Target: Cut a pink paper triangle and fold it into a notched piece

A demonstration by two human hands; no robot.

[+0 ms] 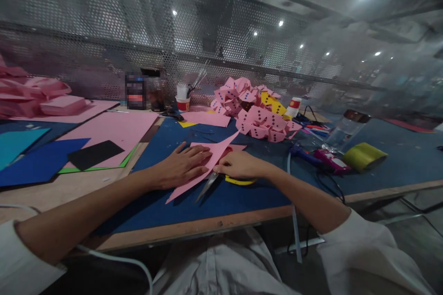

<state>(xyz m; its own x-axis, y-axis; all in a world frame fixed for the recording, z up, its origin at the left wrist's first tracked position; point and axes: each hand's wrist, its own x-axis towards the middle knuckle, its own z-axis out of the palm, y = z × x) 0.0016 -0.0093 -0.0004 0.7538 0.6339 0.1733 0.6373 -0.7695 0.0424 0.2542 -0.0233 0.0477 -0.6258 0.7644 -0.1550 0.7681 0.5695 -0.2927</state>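
Observation:
My left hand (pixel 189 164) lies flat with its fingers stretched out on a folded sheet of pink paper (pixel 183 190), pressing it to the blue mat. A pair of scissors (pixel 206 189) with yellow grips sits under my right hand (pixel 241 164), whose fingers are closed around the pivot area. One blade points down and left, beside the paper's slanted edge. The other blade is hidden. A flap of the pink paper rises between the two hands, and a small red part shows just above the right fingers.
Folded pink and yellow paper pieces with dark dots (pixel 265 122) are heaped behind my hands. Coloured sheets (pixel 107 133) lie to the left. Rightward are a clear jar (pixel 344 131), a yellow-green roll (pixel 365 156) and a glue gun (pixel 306 154) with its cord. A paper cup (pixel 182 103) stands behind.

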